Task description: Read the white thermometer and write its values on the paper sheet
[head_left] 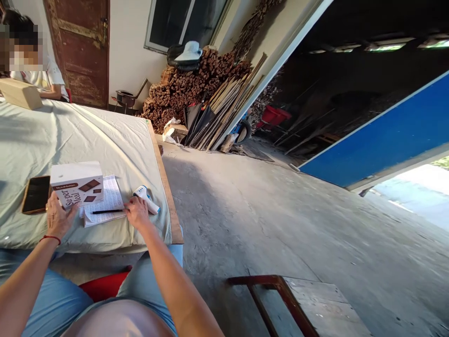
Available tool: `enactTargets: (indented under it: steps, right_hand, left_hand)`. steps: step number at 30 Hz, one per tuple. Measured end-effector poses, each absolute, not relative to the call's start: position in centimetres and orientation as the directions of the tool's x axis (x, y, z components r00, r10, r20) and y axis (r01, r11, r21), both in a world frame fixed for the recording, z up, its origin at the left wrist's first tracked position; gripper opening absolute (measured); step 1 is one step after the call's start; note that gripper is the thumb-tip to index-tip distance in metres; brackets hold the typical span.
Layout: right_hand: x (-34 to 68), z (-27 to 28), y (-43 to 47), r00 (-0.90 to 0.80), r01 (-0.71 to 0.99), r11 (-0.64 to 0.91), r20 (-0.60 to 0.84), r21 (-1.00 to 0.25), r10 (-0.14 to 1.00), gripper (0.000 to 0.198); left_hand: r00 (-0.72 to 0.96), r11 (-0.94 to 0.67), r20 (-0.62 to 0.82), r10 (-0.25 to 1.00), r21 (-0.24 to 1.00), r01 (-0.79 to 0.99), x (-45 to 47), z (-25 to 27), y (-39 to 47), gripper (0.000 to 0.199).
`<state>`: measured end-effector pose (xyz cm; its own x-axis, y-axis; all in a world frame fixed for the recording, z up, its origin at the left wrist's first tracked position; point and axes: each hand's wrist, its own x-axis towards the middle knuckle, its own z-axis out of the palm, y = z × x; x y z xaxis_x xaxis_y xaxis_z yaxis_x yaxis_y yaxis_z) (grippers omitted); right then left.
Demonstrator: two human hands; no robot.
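My left hand [60, 216] grips the near lower end of a white box [77, 180] with brown chocolate-like pictures and lettering, its thumb and fingers apart on the box. Beneath and beside the box lie handwritten sheets of paper [111, 194], and a dark pen [107, 211] rests across them. The fingers of my right hand [138, 213] are curled down at the pen's right end, close against a white and blue gun-shaped thermometer [147, 200]. What those fingertips hold, if anything, is hidden. A phone [37, 194] in a brown-edged case lies left of the box.
A pale cloth covers the table [115, 140], whose wooden right edge [164, 187] is bare. Across it sits a person [52, 77] behind a cardboard box [20, 93]. A wooden stool [315, 304] stands on the floor at lower right. Stacked firewood [199, 77] lines the wall.
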<state>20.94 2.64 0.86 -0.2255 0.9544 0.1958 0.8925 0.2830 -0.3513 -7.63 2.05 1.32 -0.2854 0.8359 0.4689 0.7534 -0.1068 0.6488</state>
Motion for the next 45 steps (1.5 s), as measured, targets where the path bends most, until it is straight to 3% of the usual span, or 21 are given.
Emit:
enactTargets:
  steps: [3,6,9,11,14,17,21,33,45]
  right_hand:
    - [20.7,0.8,2.3,-0.311,0.888,0.338,0.136,-0.311,0.941,0.019]
    - [22.0,0.9,2.4,-0.304,0.878,0.339,0.153,-0.338,0.94,0.018]
    - [23.2,0.7,2.9,-0.178,0.814,0.275,0.231,-0.512,0.957,0.019]
    - [23.3,0.3,3.5,-0.05,0.695,0.233,0.278,-0.681,0.959,0.018]
    - [22.3,-0.7,4.6,0.105,0.427,0.214,0.283,-0.878,0.953,0.012]
    - [20.6,-1.9,5.3,0.154,0.233,0.231,0.27,-0.945,0.95,0.005]
    - [19.3,-3.1,5.2,0.138,0.208,0.223,0.255,-0.952,0.957,0.005]
    - [19.4,-3.3,5.0,0.066,0.508,0.205,0.276,-0.837,0.959,0.008]
    - [19.4,-3.2,4.9,0.034,0.61,0.203,0.28,-0.766,0.959,0.01]
  left_hand:
    - [-0.318,-0.132,0.677,0.664,0.524,0.841,-6.6,0.8,0.1,0.061]
    - [-0.129,-0.246,0.733,0.668,0.382,0.891,-4.1,-0.1,-2.2,0.05]
    - [0.192,-0.421,0.592,0.783,0.278,0.863,-0.3,-0.9,-3.3,0.035]
    - [0.365,-0.532,0.504,0.783,0.238,0.813,2.4,-1.0,-3.1,0.036]
    - [0.397,-0.511,0.438,0.807,0.18,0.841,5.5,-1.0,-2.4,0.041]
    - [0.376,-0.455,0.383,0.843,0.138,0.879,7.1,-1.1,-2.2,0.044]
    - [0.389,-0.456,0.358,0.849,0.124,0.881,7.3,-1.4,-2.5,0.047]
    - [0.386,-0.462,0.378,0.841,0.133,0.877,7.2,-1.4,-2.6,0.038]
    - [0.383,-0.466,0.389,0.838,0.145,0.873,7.3,-1.6,-2.7,0.037]
